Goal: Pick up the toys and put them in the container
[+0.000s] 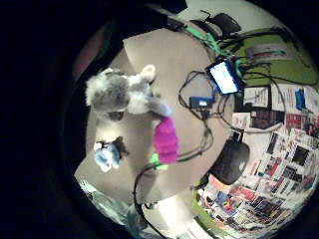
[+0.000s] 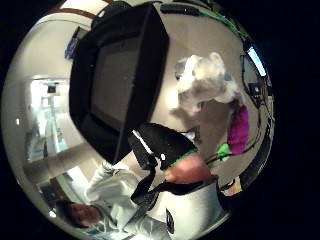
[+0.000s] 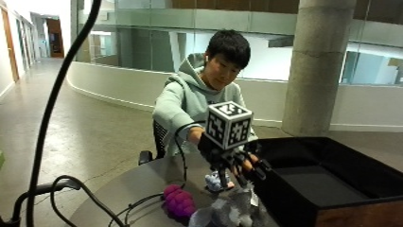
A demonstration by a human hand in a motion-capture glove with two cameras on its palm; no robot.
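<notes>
In the outside view my gloved right hand (image 3: 236, 163) hovers over the table with its fingers spread and hanging down, holding nothing. Just below it lies a grey and white plush animal (image 3: 230, 210), with a small blue toy (image 3: 214, 180) behind it and a purple knobbly toy (image 3: 179, 203) beside it. The black container (image 3: 327, 179) stands open right next to the hand. The palm views look down on the plush (image 1: 122, 92), the blue toy (image 1: 108, 154), the purple toy (image 1: 166, 141) and the container (image 2: 120, 75). The gloved thumb (image 2: 162, 145) shows apart from the plush (image 2: 205, 80).
Black cables (image 1: 199, 107) run over the round table (image 1: 169, 55) near the purple toy. A lit screen device (image 1: 224, 77) and a dark rounded object (image 1: 232, 162) sit at the table's edge. A thick cable (image 3: 56, 118) hangs in the foreground of the outside view.
</notes>
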